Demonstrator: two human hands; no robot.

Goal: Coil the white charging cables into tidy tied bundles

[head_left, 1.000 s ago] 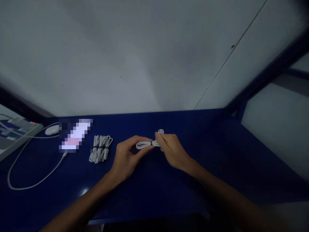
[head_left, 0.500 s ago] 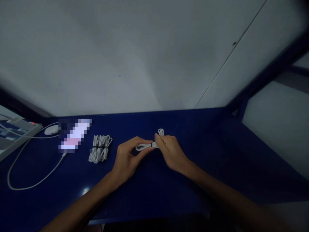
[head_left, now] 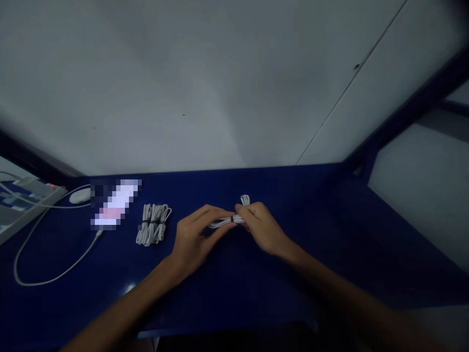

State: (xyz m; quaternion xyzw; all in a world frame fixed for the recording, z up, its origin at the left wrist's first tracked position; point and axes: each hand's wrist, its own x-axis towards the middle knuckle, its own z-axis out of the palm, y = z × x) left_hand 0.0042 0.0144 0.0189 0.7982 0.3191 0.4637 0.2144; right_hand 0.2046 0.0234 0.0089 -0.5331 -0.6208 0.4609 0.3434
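Observation:
A folded white cable bundle (head_left: 220, 222) with a dark tie around its middle is held between my two hands above the blue table. My left hand (head_left: 192, 237) pinches it from the left, thumb and fingertips closed near the tie. On the other side my right hand (head_left: 262, 227) grips the bundle's right part, thumb on top, and hides some of it. White cable loops (head_left: 245, 200) stick up beyond the right thumb. To the left of my hands lie several white cable bundles (head_left: 154, 225) side by side, bound with black ties.
A blurred-out phone (head_left: 119, 203) with a lit screen lies on the blue table (head_left: 234, 303), a white cable (head_left: 54, 282) plugged into it. Further left are a white rounded object (head_left: 79, 196) and a power strip (head_left: 54, 191) with a red light. A pale wall (head_left: 220, 98) rises behind.
My left fingers are drawn more closely together around the tie, and my right thumb has shifted slightly on the bundle. The whole view has moved a little.

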